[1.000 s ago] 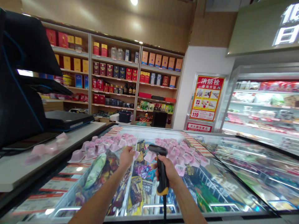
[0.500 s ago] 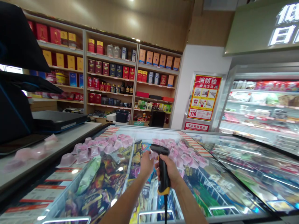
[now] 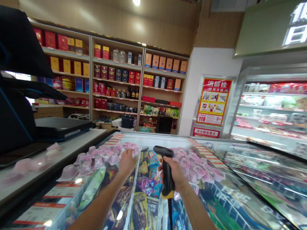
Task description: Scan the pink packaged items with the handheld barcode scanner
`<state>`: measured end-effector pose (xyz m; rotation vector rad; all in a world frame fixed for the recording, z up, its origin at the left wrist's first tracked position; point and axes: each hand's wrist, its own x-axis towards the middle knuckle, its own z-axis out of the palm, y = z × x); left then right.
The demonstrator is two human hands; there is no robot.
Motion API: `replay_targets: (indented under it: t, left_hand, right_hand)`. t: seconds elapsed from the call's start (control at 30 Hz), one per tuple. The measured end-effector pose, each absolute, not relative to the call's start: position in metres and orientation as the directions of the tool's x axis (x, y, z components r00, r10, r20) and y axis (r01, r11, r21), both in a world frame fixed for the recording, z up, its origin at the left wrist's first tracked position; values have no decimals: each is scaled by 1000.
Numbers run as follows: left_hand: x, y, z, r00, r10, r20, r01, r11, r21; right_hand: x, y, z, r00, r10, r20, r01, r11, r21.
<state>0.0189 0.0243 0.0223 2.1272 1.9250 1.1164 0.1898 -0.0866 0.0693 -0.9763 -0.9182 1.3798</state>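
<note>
My right hand is wrapped round the handle of a black and yellow barcode scanner, its head up and its cable hanging down. My left hand reaches to the left-hand group of pink plastic cups, fingers curled at a pink cup on its near right edge; the fingertips are partly hidden. Another group of pink cups, several with white labels, lies to the right beyond the scanner. Both groups rest on the glass top of a chest freezer.
Under the glass lie bagged and wrapped frozen goods. Several pink cups stand on the counter at left, beside a dark terminal. More freezers extend right. Shelves of boxes stand behind.
My left hand has moved left, from beside the scanner to the left-hand group of cups. My right hand still holds the scanner in nearly the same place. The view has shifted slightly left.
</note>
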Motion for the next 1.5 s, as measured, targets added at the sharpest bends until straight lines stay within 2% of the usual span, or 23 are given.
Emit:
replay_targets:
  t: [0.13, 0.3, 0.47, 0.67, 0.9, 1.03, 1.23, 1.37, 1.5]
  left_hand:
    - [-21, 40, 25, -120, 872, 475, 911, -93, 402]
    - [-27, 49, 19, -100, 871, 481, 927, -94, 364]
    - [-39, 37, 17, -74, 874, 480, 869, -179, 460]
    - [-43, 14, 5, -137, 862, 488, 716, -254, 650]
    - [-26, 2, 8, -117, 865, 487, 617, -321, 718]
    - [-12, -5, 9, -90, 879, 468, 628, -314, 712]
    - [21, -13, 1, -43, 913, 405, 700, -262, 664]
    - [56, -12, 0, -13, 932, 362, 756, -228, 614]
    - [93, -10, 2, 63, 949, 310, 797, -235, 557]
  right_hand:
    - [181, -83, 61, -21, 998, -61, -359, -65, -931]
    - [178, -84, 53, -69, 991, -112, -358, -129, -925]
    - [170, -90, 51, -163, 962, -218, -387, -266, -883]
    - [154, -102, 50, -274, 945, -181, -431, -289, -855]
    - [148, -117, 57, -313, 937, -155, -421, -284, -861]
    - [154, -117, 63, -251, 959, -131, -399, -226, -889]
    - [188, -106, 69, -15, 1000, -23, -406, -27, -914]
    - [207, -98, 66, 52, 997, -59, -438, -30, -898]
    - [213, -91, 62, 18, 995, -94, -479, -74, -875]
